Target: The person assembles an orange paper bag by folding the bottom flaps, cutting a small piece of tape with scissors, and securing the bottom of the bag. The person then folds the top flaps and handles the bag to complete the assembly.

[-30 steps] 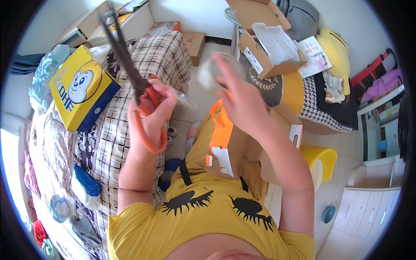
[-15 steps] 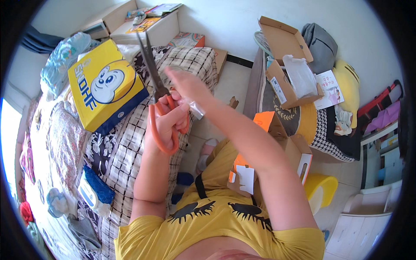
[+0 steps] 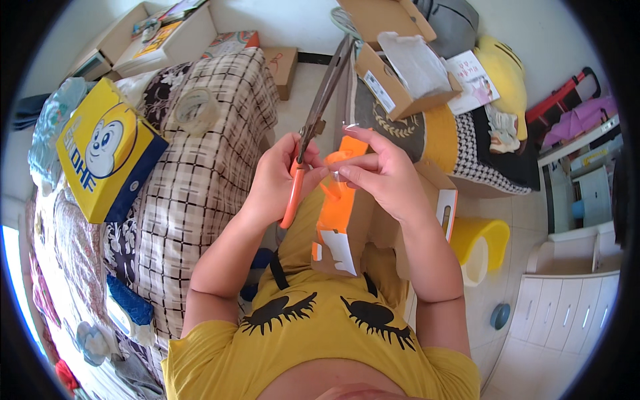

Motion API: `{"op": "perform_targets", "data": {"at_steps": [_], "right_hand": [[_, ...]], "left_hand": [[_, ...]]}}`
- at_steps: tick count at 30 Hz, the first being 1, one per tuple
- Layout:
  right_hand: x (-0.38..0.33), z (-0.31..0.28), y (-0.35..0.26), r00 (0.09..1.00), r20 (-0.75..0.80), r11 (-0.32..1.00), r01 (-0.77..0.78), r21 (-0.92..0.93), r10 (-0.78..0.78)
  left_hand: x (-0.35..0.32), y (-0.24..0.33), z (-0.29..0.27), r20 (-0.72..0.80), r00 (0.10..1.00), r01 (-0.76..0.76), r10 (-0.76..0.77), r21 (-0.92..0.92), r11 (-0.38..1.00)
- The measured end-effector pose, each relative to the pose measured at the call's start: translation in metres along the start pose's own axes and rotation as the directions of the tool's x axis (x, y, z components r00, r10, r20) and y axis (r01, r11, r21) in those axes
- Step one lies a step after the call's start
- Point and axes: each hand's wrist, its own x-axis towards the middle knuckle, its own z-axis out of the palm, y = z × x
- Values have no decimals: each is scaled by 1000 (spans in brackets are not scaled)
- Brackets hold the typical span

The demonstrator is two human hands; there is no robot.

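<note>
My left hand (image 3: pixel 280 177) grips a pair of scissors (image 3: pixel 313 117) with dark blades and orange handles, the blades pointing up and slightly right. My right hand (image 3: pixel 390 177) is closer to the middle, its thumb and fingertips pinching a small shiny clear strip, which looks like tape (image 3: pixel 335 176). The fingertips of both hands meet around this strip, so part of it is hidden. Just below and behind the hands, an opened orange and brown cardboard box (image 3: pixel 332 212) stands over my lap. A roll of clear tape (image 3: pixel 197 111) lies on the bed to the left.
The bed (image 3: pixel 193 167) with its checked cover fills the left, with a yellow and blue box (image 3: pixel 110 150) on it. At the upper right, an open brown carton (image 3: pixel 393 93) rests on a cushioned seat. A yellow plastic bin (image 3: pixel 490 240) stands on the floor at right.
The scissors have swung away from the left and now stand in front of me. My right hand has drawn back from across my left, and its fingertips now pinch the clear strip.
</note>
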Motion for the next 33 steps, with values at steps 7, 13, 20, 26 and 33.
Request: {"op": "perform_targets", "data": {"at_steps": [7,13,20,26,33], "right_hand": [[-27,-21,19,982,-177,997,69,-20,-72],[-33,-25,24,963,-247,993,95,-67,-108],[-34,-24,32,945,-300,991,135,-14,-133],[-40,-14,29,920,-366,989,148,-8,-141],[-48,-18,31,947,-294,973,179,145,-130]], "left_hand": [[7,3,32,130,990,49,-57,65,997],[13,-4,40,195,980,-85,48,188,978],[14,-1,43,210,977,-96,40,265,960],[11,8,42,236,971,-116,48,285,951],[8,22,39,305,947,76,-104,102,992]]}}
